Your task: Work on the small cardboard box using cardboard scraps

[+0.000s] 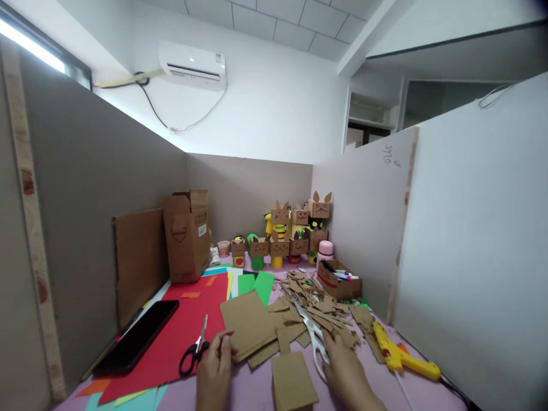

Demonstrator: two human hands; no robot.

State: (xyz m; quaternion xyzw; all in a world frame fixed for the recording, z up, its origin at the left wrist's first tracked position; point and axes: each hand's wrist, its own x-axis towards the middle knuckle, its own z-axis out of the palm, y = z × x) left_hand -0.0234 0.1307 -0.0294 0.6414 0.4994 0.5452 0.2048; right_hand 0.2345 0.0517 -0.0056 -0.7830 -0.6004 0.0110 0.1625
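Observation:
A flat brown cardboard sheet (248, 322) lies over other pieces, and my left hand (214, 368) pinches its near left edge between thumb and fingers. On the right, my right hand (346, 371) is closed at the handle of the white scissors (317, 345), whose blades point away across the scraps. Its fingertips are partly hidden. Between my hands, close to me, rests a small folded cardboard piece (293, 379). Black-handled scissors (196, 351) lie beside my left hand on red paper (171, 337).
Cardboard scraps (314, 299) are heaped beyond the scissors. A yellow glue gun (402, 355) lies right, a black phone (139, 337) left. Several cardboard-headed figures (280, 246) stand at the back, near a pen box (340, 279), a pink bottle (325, 251) and a tall carton (187, 240).

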